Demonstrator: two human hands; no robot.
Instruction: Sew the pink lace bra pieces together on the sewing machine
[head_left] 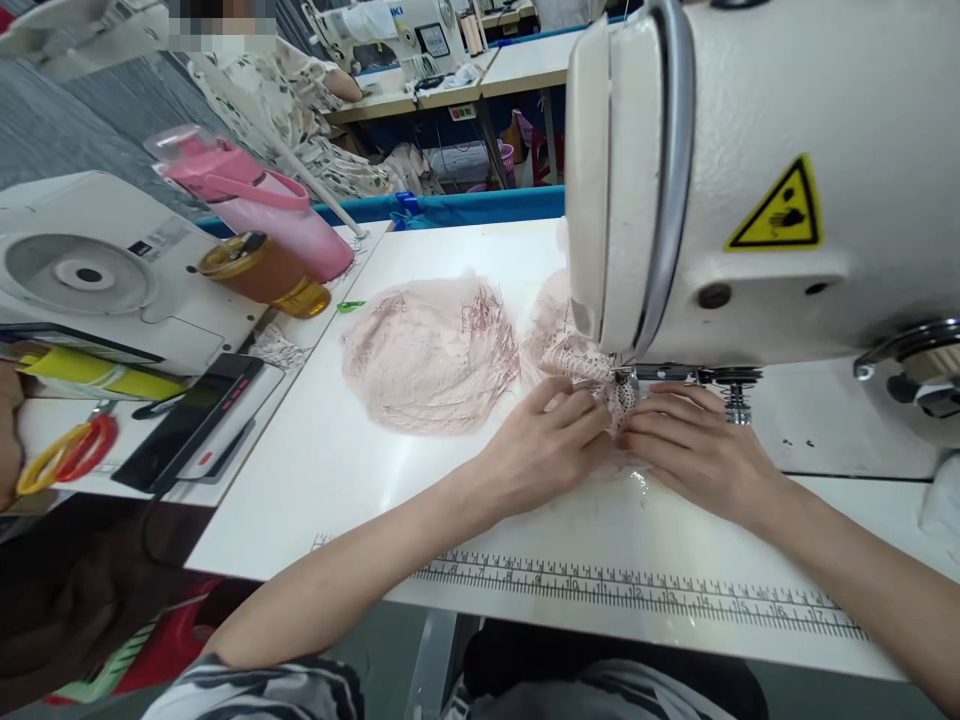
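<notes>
**Left hand (pixel 551 440) pinches, right hand (pixel 694 445) flattens a lace piece (pixel 592 370) at the needle**

Seen from beside the bench, the left hand is curled, its fingertips gripping the pink lace piece right in front of the needle of the sewing machine (pixel 787 150). The right hand lies with its fingers stretched out flat, pressing the same lace down just beside the presser foot. The two hands almost meet at the fingertips. The lace piece bunches up from the table (pixel 337 470) directly under the machine's head.

Little writing can be read. One yellow warning triangle (pixel 776 208) sits on the side of the machine, with a black hand pictogram and no words. One printed ruler (pixel 637 590) runs along the table edge in front of the machine. Its numerals 8, 9, 10, 12 and 15 to 17 are legible. Far behind the machine, a second white machine (pixel 409 30) carries blue lettering, of which only "KI" can be made out.

By count, one heap of pink lace (pixel 431 355) lies left of the machine, near the left hand but apart from it. Further left of the machine stand one pink bottle (pixel 262 205) and one amber jar (pixel 262 272) just beside it. Out that way too are one black control panel (pixel 187 425) with red buttons and one pair of scissors (pixel 64 455), one loop red and one yellow. One co-worker (pixel 292 90) in a patterned top sits behind the machine, off to its left.
</notes>
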